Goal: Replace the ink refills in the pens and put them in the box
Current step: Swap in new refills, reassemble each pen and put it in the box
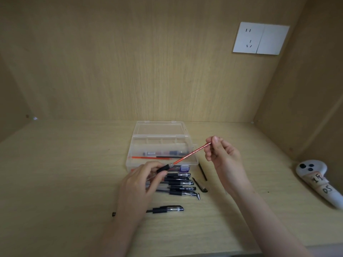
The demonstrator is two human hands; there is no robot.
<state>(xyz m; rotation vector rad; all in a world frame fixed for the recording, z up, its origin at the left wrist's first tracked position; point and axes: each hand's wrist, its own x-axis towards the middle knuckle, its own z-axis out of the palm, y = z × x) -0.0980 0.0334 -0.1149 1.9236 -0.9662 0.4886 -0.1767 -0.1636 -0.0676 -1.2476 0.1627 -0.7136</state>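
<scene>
left hand gripping the black pen grip, right hand pinching the far end of the red refill, held up in front of the open box. could easily bend that skinny refill if shoved crooked.

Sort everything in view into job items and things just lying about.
Job: red refill, pinched by the right hand; held pen in the left hand; box; row of pens; lone pen; loose black refill.
Lying about: white controller; wall socket.
</scene>
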